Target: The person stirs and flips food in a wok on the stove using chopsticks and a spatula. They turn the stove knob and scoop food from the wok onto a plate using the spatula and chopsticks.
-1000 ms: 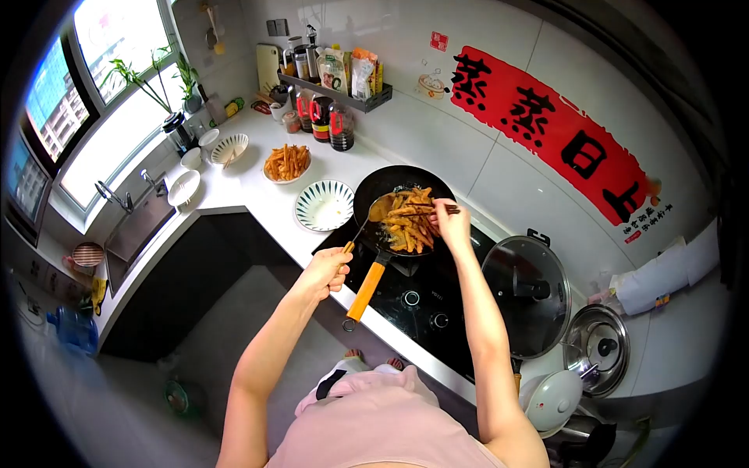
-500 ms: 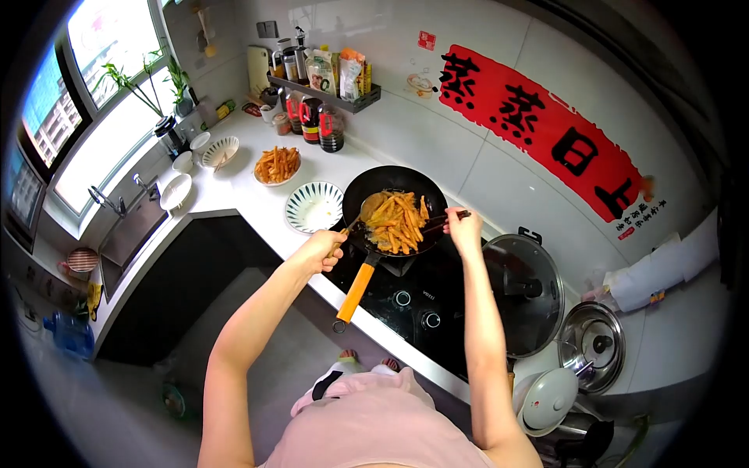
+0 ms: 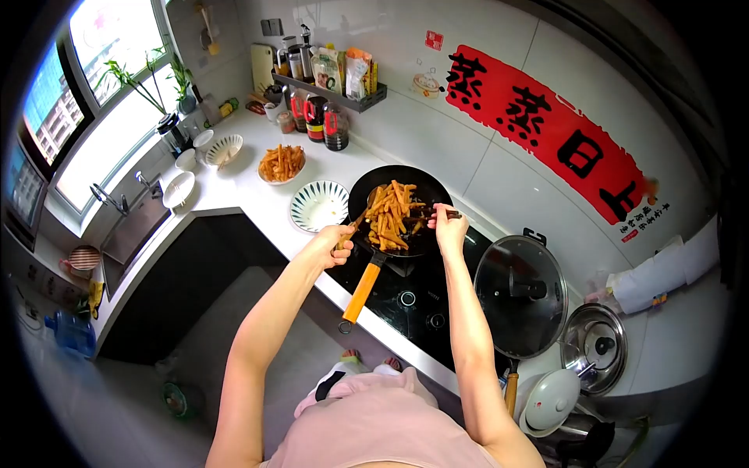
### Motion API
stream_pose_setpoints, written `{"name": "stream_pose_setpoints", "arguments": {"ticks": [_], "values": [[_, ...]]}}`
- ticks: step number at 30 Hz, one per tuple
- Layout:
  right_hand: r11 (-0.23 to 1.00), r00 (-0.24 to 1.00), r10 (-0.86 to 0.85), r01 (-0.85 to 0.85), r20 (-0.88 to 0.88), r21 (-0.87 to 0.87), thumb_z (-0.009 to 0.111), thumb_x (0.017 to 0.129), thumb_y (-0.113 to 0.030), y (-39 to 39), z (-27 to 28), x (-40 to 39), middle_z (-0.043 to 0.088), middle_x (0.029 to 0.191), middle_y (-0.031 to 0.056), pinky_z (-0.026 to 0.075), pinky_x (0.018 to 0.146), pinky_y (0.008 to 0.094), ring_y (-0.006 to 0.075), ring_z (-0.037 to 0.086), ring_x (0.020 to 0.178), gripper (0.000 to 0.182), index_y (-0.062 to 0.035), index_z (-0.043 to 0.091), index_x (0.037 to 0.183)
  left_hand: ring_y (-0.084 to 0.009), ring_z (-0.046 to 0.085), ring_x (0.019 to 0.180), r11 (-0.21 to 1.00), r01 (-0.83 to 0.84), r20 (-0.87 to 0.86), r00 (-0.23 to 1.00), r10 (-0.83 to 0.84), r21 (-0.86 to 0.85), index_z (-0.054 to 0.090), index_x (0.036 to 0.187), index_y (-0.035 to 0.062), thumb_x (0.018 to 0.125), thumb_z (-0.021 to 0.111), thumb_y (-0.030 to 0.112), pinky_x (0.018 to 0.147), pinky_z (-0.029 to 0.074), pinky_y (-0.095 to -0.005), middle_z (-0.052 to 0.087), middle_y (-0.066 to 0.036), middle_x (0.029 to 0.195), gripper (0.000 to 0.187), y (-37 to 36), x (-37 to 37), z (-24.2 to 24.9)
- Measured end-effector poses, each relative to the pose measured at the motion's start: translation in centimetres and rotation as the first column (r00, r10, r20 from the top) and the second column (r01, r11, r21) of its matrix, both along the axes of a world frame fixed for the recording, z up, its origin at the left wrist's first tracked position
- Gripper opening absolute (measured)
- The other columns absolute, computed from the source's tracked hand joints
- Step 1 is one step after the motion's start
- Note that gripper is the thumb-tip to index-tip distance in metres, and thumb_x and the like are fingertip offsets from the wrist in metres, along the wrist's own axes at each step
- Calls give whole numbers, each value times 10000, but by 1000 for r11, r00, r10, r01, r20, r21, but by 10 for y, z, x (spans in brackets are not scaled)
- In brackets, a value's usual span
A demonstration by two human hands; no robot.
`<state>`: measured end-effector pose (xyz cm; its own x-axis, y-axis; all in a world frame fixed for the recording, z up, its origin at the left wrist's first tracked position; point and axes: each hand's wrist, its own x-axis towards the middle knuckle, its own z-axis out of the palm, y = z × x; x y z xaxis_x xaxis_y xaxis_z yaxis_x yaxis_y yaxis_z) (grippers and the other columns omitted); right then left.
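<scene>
From the head camera, there I was, over the wok [image 3: 434, 183] with both hands at work! My left hand [image 3: 334, 248] was curled tight, fingers closed around the handle of a long utensil [image 3: 360, 223] that ran in at the wok's left side. My right hand [image 3: 449, 228] had its fingers pinched on dark chopsticks [image 3: 456, 214], their length reaching toward the golden strips [image 3: 392, 214]. And those strips? Heaped inside the wok, right between my two hands! The wok sat on the black hob [image 3: 390, 306], its wooden handle [image 3: 363, 294] angled out toward me. Just beside it stood the patterned bowl [image 3: 317, 209], a second pile of strips [image 3: 282, 163] beyond, and the glass lid [image 3: 521, 318] off to my right.
</scene>
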<state>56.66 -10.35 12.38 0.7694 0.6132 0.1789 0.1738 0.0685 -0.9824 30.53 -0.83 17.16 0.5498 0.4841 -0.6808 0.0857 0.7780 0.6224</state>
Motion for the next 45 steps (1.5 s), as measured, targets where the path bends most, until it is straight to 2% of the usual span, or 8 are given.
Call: {"name": "stream_pose_setpoints", "arguments": {"ticks": [8,11,14,17,23,27,32,45], "values": [[998,992,54,-53,111,-18,589,917,-142,-18,30,-1,658,703,76,531,533,260,139,642,565,204,38,684,930,-73,242,343,986,77,4,997,-78,151,458,933,113,916,498,168,343,156,-253,425,-16,591,70,-21,-10,29],[998,992,69,-67,106,-21,583,920,-144,-37,51,7,657,704,77,538,536,256,137,639,558,210,40,682,934,-62,244,328,964,95,0,995,-98,249,504,977,103,922,495,151,328,151,-239,412,3,572,73,-31,-29,47],[992,983,21,2,183,-124,576,915,-132,-54,65,22,637,642,85,536,516,259,137,634,547,217,60,672,885,-44,253,315,920,84,-15,996,-84,382,531,1189,67,925,508,167,305,164,-218,429,14,560,284,-33,-46,59],[952,988,15,33,154,-304,556,887,-83,-64,65,28,651,690,98,527,485,262,146,638,542,178,57,666,889,-43,252,314,917,87,-12,996,-90,389,534,1178,66,926,506,167,305,159,-216,421,14,557,273,-28,-45,55],[996,990,-38,27,-138,-82,559,912,-89,-48,-2,-4,648,708,123,552,498,283,181,643,542,188,70,655,883,-56,230,315,911,66,-108,994,-24,407,472,1292,73,930,487,144,309,148,-237,395,21,544,369,-35,-22,20],[984,950,-151,170,-274,49,578,926,-119,-22,-23,-32,653,710,123,558,515,283,191,648,554,208,69,655,886,-60,236,314,925,57,-112,994,-16,375,500,1222,82,929,484,142,308,147,-235,395,17,539,299,-30,-22,10],[962,959,-118,174,-257,208,595,927,-151,-9,-4,-33,664,724,124,552,549,274,184,659,592,230,69,660,908,-63,236,318,977,-46,-33,998,54,209,463,912,139,910,506,172,314,142,-241,419,-2,561,54,-41,-29,16],[998,994,-51,48,97,35,578,929,-183,18,45,39,651,705,86,518,556,273,159,643,584,225,20,670,908,-80,245,325,982,-179,171,971,166,62,472,934,147,951,481,180,329,157,-253,428,-35,598,39,-95,-48,28]]}}
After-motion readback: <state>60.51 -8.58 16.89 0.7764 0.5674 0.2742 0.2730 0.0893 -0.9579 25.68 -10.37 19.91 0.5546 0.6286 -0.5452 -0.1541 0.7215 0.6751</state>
